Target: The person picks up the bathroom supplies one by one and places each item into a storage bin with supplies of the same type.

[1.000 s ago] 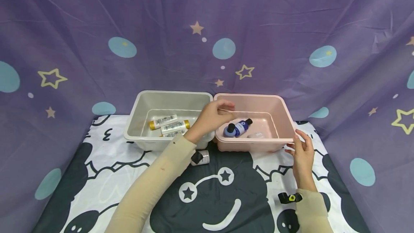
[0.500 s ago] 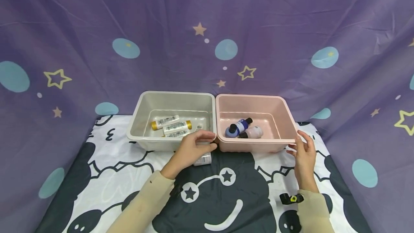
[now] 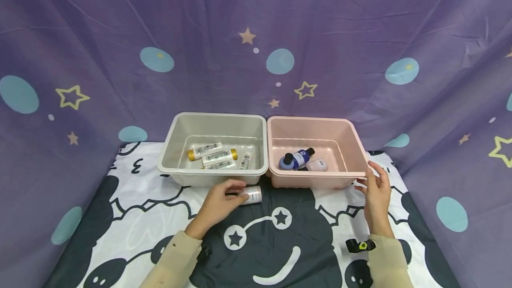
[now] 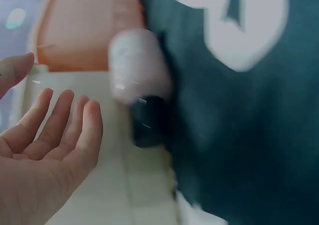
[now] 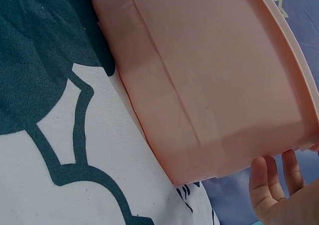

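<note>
A pale bottle with a black cap (image 3: 254,195) lies on the cloth before the tubs. My left hand (image 3: 224,201) is at its capped end. In the left wrist view the fingers (image 4: 92,123) are loosely bent and apart from the bottle (image 4: 139,68). My right hand (image 3: 376,194) holds the right front corner of the pink tub (image 3: 314,180), fingers against its outside and by the rim. Inside the pink tub lie a dark blue bottle (image 3: 302,158), a light blue bottle (image 3: 286,163) and a pale pink bottle (image 3: 318,165), all with black caps.
The light grey tub (image 3: 216,179) stands left of the pink one, their sides touching. In it lie several white tubes (image 3: 218,158), some with yellow caps. A patterned cloth (image 3: 256,252) covers the surface; a purple curtain (image 3: 208,34) hangs close behind.
My left hand has come from above the pink tub back and down to the bottle on the cloth. The pale pink bottle in the tub has shifted slightly. My right hand keeps its place.
</note>
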Demonstrator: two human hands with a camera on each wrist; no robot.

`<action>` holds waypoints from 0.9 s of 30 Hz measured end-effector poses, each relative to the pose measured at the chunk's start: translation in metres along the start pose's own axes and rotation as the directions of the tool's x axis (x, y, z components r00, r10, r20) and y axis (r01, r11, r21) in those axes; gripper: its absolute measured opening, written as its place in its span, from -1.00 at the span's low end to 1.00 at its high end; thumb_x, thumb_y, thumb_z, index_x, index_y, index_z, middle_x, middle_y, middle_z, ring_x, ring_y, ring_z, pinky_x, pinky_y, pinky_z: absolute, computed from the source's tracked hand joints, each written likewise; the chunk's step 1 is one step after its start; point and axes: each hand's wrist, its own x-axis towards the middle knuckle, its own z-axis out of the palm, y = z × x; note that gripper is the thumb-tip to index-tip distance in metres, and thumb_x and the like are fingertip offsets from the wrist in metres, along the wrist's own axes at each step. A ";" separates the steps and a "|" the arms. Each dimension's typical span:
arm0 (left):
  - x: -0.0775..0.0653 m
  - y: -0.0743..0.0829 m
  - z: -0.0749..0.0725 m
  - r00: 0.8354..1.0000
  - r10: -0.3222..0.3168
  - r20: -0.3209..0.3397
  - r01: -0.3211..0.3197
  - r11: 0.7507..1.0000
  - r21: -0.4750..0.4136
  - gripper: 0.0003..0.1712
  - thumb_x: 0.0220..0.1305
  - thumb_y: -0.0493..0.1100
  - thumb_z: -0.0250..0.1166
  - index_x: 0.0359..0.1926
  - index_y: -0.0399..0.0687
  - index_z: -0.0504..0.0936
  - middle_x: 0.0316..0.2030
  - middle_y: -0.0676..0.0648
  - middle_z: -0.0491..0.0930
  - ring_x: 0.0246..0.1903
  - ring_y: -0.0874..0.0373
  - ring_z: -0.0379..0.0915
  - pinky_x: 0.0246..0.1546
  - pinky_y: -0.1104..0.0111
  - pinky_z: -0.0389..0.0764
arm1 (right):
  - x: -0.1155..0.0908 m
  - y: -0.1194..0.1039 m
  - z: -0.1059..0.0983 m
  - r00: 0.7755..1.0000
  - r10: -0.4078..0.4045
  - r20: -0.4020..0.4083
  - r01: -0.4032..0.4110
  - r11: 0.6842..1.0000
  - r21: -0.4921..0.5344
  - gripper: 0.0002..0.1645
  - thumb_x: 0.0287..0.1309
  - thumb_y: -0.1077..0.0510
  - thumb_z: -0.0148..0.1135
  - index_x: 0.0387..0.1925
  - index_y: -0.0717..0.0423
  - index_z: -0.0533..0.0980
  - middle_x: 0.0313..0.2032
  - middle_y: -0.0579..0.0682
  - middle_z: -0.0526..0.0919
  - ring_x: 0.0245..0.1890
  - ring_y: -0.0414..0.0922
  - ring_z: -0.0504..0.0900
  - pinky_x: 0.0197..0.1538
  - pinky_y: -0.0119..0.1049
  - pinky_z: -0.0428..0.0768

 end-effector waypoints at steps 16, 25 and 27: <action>0.001 -0.042 -0.003 0.994 -0.053 -0.100 0.074 0.973 0.220 -0.67 0.17 -0.18 0.50 -0.04 -0.17 0.71 -0.11 -0.05 0.69 -0.04 -0.03 0.59 -0.02 0.07 0.59 | -0.001 0.000 0.000 1.000 0.000 0.004 0.000 1.000 -0.012 -0.52 0.40 0.00 0.22 0.28 -0.01 0.48 -0.07 0.13 0.57 -0.32 -0.16 0.68 -0.39 -0.37 0.66; -0.001 -0.051 -0.005 0.992 -0.120 -0.041 0.127 0.953 0.274 -0.68 0.19 -0.18 0.47 -0.02 -0.07 0.70 -0.08 -0.04 0.68 -0.08 -0.03 0.59 -0.01 0.06 0.56 | 0.000 0.002 -0.001 1.000 -0.019 0.009 0.020 1.000 -0.015 -0.53 0.41 0.02 0.22 0.28 0.01 0.48 -0.09 0.14 0.59 -0.33 -0.15 0.68 -0.38 -0.36 0.67; -0.001 -0.052 -0.005 0.991 -0.127 -0.029 0.130 0.958 0.257 -0.68 0.19 -0.21 0.45 -0.01 -0.08 0.70 -0.09 -0.05 0.68 -0.10 -0.01 0.60 -0.01 0.09 0.58 | 0.000 0.001 -0.001 1.000 -0.020 0.009 0.020 1.000 -0.012 -0.53 0.41 0.02 0.22 0.28 0.01 0.48 -0.08 0.15 0.58 -0.34 -0.16 0.68 -0.38 -0.35 0.67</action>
